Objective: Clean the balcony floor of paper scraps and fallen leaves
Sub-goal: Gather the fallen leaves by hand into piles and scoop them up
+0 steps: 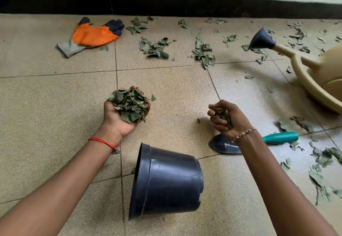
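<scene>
My left hand [118, 120] is palm up above the tiled floor and cups a heap of dry green leaves [130, 104]. My right hand [228, 119] is curled round a small bunch of leaves [224, 116]. Between my forearms a black plastic pot [166, 184] lies on its side, its mouth facing left. More fallen leaves [155, 47] are scattered over the far tiles, and others lie at the right [322, 159]. I see no paper scraps.
An orange and black work glove [92, 34] lies at the far left. A beige watering can [318, 69] with a black rose lies at the right. A green-handled trowel [279, 138] lies under my right wrist. A dark wall base [148, 4] bounds the floor.
</scene>
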The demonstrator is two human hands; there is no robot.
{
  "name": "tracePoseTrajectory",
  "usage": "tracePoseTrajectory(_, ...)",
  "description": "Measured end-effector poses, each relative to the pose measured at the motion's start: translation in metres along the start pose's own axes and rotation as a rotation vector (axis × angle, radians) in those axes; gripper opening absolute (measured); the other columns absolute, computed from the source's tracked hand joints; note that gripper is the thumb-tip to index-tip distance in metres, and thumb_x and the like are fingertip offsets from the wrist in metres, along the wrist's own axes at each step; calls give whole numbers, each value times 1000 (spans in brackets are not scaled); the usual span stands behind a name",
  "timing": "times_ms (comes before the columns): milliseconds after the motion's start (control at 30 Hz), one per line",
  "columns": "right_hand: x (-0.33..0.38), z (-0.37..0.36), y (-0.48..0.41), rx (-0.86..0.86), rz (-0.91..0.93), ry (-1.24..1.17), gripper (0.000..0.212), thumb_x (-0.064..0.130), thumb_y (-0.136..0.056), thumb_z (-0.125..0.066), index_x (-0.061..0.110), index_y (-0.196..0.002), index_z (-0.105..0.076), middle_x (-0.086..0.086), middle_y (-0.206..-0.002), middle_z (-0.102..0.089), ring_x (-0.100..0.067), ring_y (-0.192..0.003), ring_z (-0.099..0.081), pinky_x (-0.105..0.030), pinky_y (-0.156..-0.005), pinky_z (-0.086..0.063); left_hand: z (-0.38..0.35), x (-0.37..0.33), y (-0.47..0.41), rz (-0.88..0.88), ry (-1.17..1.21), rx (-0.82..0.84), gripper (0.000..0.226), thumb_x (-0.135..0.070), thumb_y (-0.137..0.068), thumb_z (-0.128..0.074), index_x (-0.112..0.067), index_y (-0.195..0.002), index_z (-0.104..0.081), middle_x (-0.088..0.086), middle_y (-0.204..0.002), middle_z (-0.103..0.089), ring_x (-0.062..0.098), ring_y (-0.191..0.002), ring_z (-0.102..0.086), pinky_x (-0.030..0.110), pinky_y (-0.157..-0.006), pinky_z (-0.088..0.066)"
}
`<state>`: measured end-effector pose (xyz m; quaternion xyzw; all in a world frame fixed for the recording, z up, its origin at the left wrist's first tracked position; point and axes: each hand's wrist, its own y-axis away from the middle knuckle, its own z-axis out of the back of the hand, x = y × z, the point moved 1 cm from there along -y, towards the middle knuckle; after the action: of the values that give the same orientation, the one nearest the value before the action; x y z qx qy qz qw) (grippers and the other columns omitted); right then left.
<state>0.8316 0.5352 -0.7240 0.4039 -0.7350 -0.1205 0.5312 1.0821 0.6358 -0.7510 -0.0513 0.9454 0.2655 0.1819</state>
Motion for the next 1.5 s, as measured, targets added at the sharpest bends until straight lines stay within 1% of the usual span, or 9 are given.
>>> tracePoseTrajectory(100, -5, 0, 3, -146, 41, 279, 12, 8, -89, -52, 1, -81, -59, -2, -54, -47, -3, -30, -26, -13, -28, -18, 0, 0, 0, 5, -2, 5, 32, -28, -71, -44, -17, -62, -73, 3, -81, -69, 18, -69, -69, 32, -67, -58)
tracePoseTrajectory(300, -13, -11, 10, -367, 337, 837, 8, 3, -76, -73, -5, -77, -71, 3, -41, -55, 1, -30, -43, -12, -33, -32, 4, -2, 0, -6, -3, -22, 32, -29, -73, -44, -17, -63, -73, 3, -83, -70, 19, -70, -69, 33, -69, -58)
tracePoseTrajectory(467, -23, -18, 2, -434, 464, 1111, 10, 5, -71, -78, -2, -77, -73, -8, -62, -67, -3, -45, -55, -9, -41, -42, 0, -3, 3, -18, -7, -16, 32, -27, -70, -44, -17, -60, -72, 3, -79, -69, 18, -66, -68, 33, -65, -58)
tracePoseTrajectory(600, -25, -17, -4, -464, 469, 1188, 8, 2, -73, -75, -5, -70, -72, -13, -64, -66, -15, -61, -57, -15, -46, -44, 1, -4, 4, -23, -9, -21, 31, -26, -69, -43, -17, -62, -72, 3, -79, -69, 19, -66, -68, 33, -65, -58)
tracePoseTrajectory(733, -22, -18, -9, -433, 397, 1219, 11, 0, -74, -73, -8, -68, -69, -16, -63, -64, -9, -51, -50, -12, -38, -39, 2, -5, 4, -26, -2, -16, 29, -26, -70, -44, -16, -65, -71, 4, -80, -69, 19, -66, -68, 34, -65, -58)
tracePoseTrajectory(900, -15, -38, -8, -180, 213, 839, 11, 3, -76, -73, -7, -77, -68, 5, -37, -53, -2, -29, -42, -13, -33, -32, -1, -5, 7, -39, -4, -16, 25, -25, -69, -45, -16, -71, -68, 5, -77, -69, 20, -64, -68, 35, -65, -57)
tracePoseTrajectory(1233, -11, -110, -65, -169, 507, 984, 12, 5, -76, -75, -5, -80, -72, -2, -51, -56, 2, -32, -44, -13, -37, -38, 6, -13, 6, -62, -35, -8, 22, -26, -71, -46, -18, -69, -67, 5, -78, -69, 20, -65, -67, 33, -64, -58)
tracePoseTrajectory(1367, -19, -110, -75, -178, 581, 1112, 13, 8, -74, -76, -2, -81, -74, -13, -75, -70, -7, -60, -55, -26, -64, -51, 10, -16, 7, -52, -13, -12, 23, -28, -72, -48, -17, -66, -68, 5, -79, -69, 20, -65, -68, 34, -63, -58)
tracePoseTrajectory(1500, -23, -108, -78, -144, 601, 1090, 15, 11, -73, -77, -1, -81, -74, -18, -80, -71, -9, -62, -55, -27, -69, -50, 10, -16, 6, -46, -13, -15, 26, -27, -71, -47, -17, -64, -69, 6, -79, -69, 21, -65, -68, 34, -61, -58)
